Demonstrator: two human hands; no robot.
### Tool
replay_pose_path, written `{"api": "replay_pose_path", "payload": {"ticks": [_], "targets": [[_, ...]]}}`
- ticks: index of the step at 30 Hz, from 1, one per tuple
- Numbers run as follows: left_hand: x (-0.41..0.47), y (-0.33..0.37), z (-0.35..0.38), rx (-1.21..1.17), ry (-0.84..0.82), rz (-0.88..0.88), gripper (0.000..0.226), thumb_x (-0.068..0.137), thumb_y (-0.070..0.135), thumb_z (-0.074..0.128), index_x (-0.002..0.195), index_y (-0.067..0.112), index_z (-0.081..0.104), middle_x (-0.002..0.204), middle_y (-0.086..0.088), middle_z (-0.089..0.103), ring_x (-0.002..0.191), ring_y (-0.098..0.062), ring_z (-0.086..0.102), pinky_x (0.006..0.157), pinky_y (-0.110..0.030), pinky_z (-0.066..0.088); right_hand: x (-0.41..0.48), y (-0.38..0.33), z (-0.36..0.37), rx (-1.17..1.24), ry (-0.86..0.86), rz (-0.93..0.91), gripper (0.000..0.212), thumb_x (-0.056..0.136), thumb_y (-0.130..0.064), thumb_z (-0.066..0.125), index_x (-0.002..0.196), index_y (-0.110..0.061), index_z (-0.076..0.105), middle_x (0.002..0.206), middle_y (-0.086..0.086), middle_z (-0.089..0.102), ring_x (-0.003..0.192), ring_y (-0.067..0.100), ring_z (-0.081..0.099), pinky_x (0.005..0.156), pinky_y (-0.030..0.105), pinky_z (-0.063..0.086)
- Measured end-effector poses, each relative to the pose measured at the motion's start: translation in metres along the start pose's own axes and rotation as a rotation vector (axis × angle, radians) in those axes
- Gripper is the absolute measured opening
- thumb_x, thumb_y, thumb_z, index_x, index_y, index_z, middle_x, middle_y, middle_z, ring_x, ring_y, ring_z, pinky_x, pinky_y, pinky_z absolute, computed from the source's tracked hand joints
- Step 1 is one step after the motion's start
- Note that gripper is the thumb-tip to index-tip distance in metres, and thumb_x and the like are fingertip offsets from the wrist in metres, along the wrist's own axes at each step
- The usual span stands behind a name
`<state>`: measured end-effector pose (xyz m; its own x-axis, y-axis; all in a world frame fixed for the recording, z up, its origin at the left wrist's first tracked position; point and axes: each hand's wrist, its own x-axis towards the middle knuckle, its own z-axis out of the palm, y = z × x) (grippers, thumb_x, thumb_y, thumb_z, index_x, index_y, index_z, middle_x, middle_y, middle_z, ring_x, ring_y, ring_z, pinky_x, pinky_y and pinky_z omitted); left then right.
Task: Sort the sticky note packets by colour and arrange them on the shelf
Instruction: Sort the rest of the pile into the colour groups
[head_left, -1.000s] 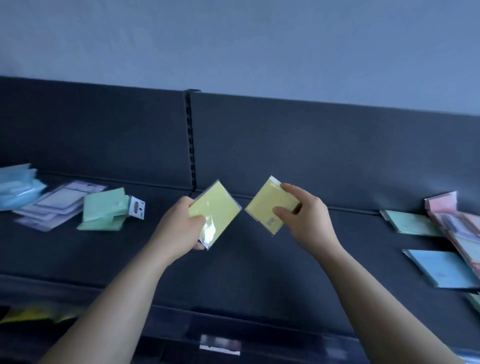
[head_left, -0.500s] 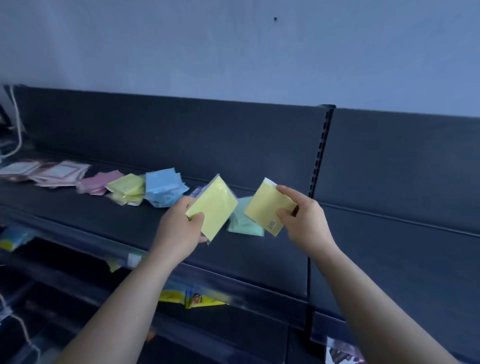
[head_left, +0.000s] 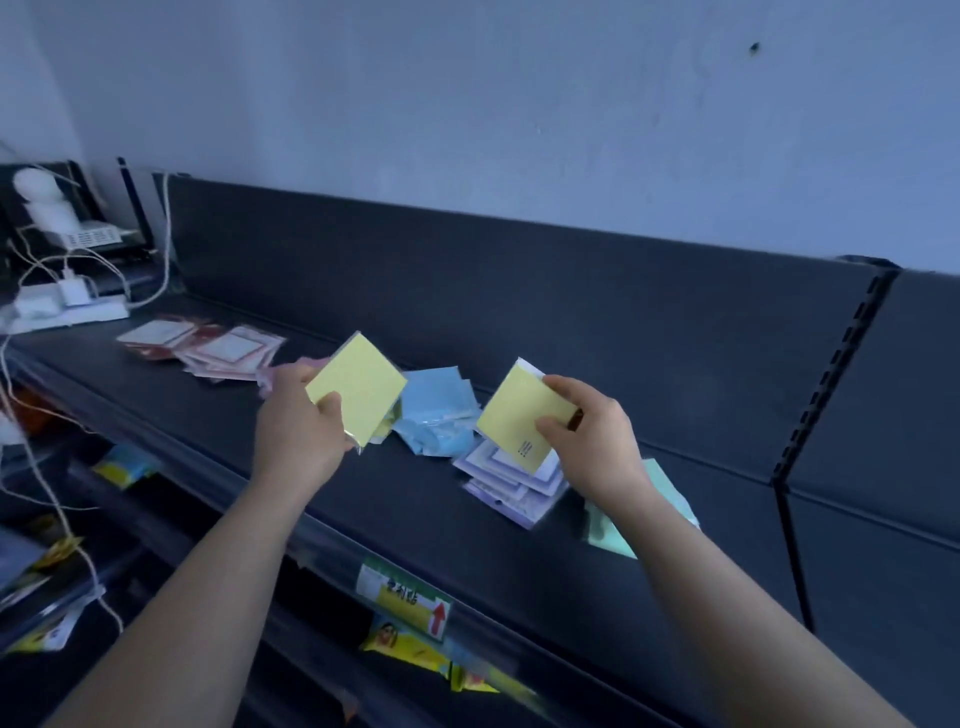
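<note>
- Left hand (head_left: 296, 431): closed on a yellow sticky note packet (head_left: 358, 395), thumb across the lower corner of its face and fingers behind. The packet is held tilted above the front half of the shelf (head_left: 415, 514), as it was half a second earlier.
- Right hand (head_left: 592, 441): a second yellow packet (head_left: 519, 415) is pinched at its right edge between thumb and fingers. The small printed mark is turned toward the camera. The grip is unchanged from the earlier frames.
- The two held packets are seen further apart than before, with the blue packets (head_left: 436, 415) lying on the shelf between them.
- The view has swung to the left: the slotted upright (head_left: 831, 405) now stands near the right edge, and a white power strip (head_left: 67, 312) with cables has come into view at the far left.
- A pile of purple-bordered packets (head_left: 511, 486) is now shown below the right-hand packet. A green packet (head_left: 608, 535) is partly covered by the right forearm.
- Red-bordered packets (head_left: 208, 348) lie further left on the shelf.
</note>
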<state>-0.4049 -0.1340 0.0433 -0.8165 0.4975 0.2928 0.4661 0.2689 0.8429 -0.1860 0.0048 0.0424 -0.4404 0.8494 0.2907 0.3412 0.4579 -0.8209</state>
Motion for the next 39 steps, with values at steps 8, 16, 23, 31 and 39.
{"api": "replay_pose_path", "payload": {"ticks": [8,16,23,31,39], "targets": [[0.09,-0.044,0.011,0.002,-0.106,-0.058,0.017,0.096,0.01,0.049,0.112,0.014,0.043,0.103,-0.015,0.061,0.081,-0.033,0.067,0.073,-0.047,0.057,0.054,-0.03,0.063,0.031,0.048,0.034,0.046,0.089,-0.005,0.056,0.132,-0.023,0.055,0.087,-0.007,0.06,0.054,0.009,0.05,0.043,0.011,0.041],[0.146,-0.075,0.028,0.36,-0.365,0.127,0.027,0.093,0.034,0.055,0.11,0.014,0.062,0.095,-0.005,0.066,0.08,-0.021,0.061,0.061,-0.03,0.04,0.093,-0.055,0.135,0.007,0.084,0.091,0.042,0.088,-0.009,0.059,0.129,-0.019,0.057,0.084,-0.008,0.06,0.058,0.004,0.05,0.048,0.01,0.038],[0.172,-0.086,0.013,0.331,-0.413,0.281,0.021,0.097,0.031,0.046,0.105,0.021,0.063,0.094,0.005,0.053,0.087,-0.017,0.058,0.083,-0.039,0.05,0.114,-0.069,0.18,-0.117,-0.002,0.122,0.03,0.088,-0.014,0.062,0.118,-0.016,0.063,0.089,-0.002,0.061,0.076,0.016,0.057,0.065,0.024,0.044],[0.175,-0.087,0.005,0.266,-0.392,0.445,0.027,0.098,0.026,0.049,0.12,0.017,0.062,0.111,0.0,0.06,0.094,-0.015,0.06,0.077,-0.028,0.048,0.124,-0.073,0.199,-0.664,-0.142,0.138,0.036,0.087,-0.049,0.058,0.118,-0.031,0.063,0.119,-0.002,0.054,0.121,0.025,0.032,0.1,0.035,0.025],[0.162,-0.073,0.01,0.201,-0.318,0.634,0.023,0.094,0.021,0.055,0.112,0.016,0.068,0.105,0.001,0.066,0.096,-0.019,0.059,0.078,-0.027,0.045,0.097,-0.078,0.177,-0.566,0.058,0.023,0.046,0.093,-0.035,0.058,0.135,-0.017,0.052,0.142,-0.001,0.048,0.131,0.019,0.039,0.109,0.032,0.031]]}}
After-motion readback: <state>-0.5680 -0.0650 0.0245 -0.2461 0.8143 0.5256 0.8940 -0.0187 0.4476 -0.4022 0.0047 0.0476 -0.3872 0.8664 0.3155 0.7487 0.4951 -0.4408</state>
